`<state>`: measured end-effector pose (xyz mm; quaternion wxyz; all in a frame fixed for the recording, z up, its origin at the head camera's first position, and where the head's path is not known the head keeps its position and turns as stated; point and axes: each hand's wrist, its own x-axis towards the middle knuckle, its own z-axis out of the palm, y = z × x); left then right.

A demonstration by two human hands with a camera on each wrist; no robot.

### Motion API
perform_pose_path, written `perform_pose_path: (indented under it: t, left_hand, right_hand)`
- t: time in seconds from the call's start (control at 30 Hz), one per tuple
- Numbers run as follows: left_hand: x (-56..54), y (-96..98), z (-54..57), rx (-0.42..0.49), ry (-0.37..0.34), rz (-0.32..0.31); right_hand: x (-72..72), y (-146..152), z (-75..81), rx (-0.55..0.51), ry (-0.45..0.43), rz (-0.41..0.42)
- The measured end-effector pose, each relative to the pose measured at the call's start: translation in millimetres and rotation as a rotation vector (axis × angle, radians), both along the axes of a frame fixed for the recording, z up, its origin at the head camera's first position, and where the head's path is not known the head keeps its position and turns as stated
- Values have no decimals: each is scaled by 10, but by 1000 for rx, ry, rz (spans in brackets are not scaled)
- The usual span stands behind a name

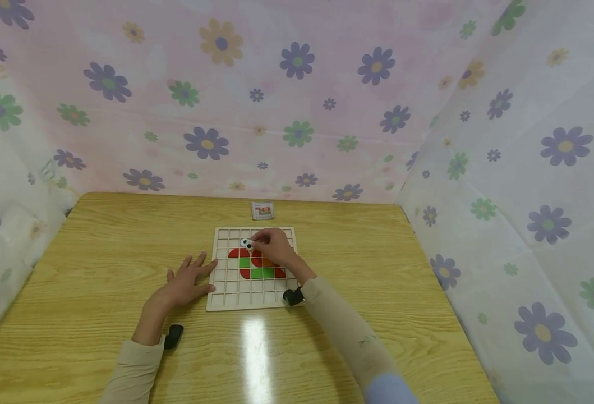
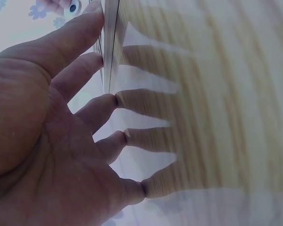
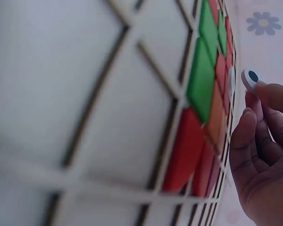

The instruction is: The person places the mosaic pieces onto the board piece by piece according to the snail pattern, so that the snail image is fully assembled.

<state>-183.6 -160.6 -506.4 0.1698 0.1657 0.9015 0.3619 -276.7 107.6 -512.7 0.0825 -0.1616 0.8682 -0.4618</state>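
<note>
A wooden grid board (image 1: 226, 300) lies on the table with red, green and orange pieces set in its squares. Between thumb and fingertips, my right hand (image 1: 275, 247) pinches a white eye piece (image 3: 250, 77) with a black pupil, held just above the board's upper part. Beside it in the head view, a second eye piece (image 1: 243, 242) is on the board. Green pieces (image 1: 262, 273) line a lower row, next to a red piece (image 1: 280, 273). My left hand (image 1: 183, 283) has its fingers spread, fingertips on the table and thumb at the board's left edge.
Behind the board lies a small picture card (image 1: 263, 211) showing a similar coloured figure on a grid. The wooden table (image 1: 367, 252) meets flower-patterned cloth (image 1: 297, 101) at the back and sides. Black cameras (image 1: 174, 336) are strapped on both wrists.
</note>
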Motion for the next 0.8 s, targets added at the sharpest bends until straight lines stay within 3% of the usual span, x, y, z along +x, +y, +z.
perform_pose_path:
  t: [0.43,0.8]
  left_hand:
    - [3,9,29,-28,2,5]
    - [-7,-9,13,-18,6,-7]
  right_hand:
    - [-141,-297,51,35,12,32]
    - [-204,-438,-39,138,-6,28]
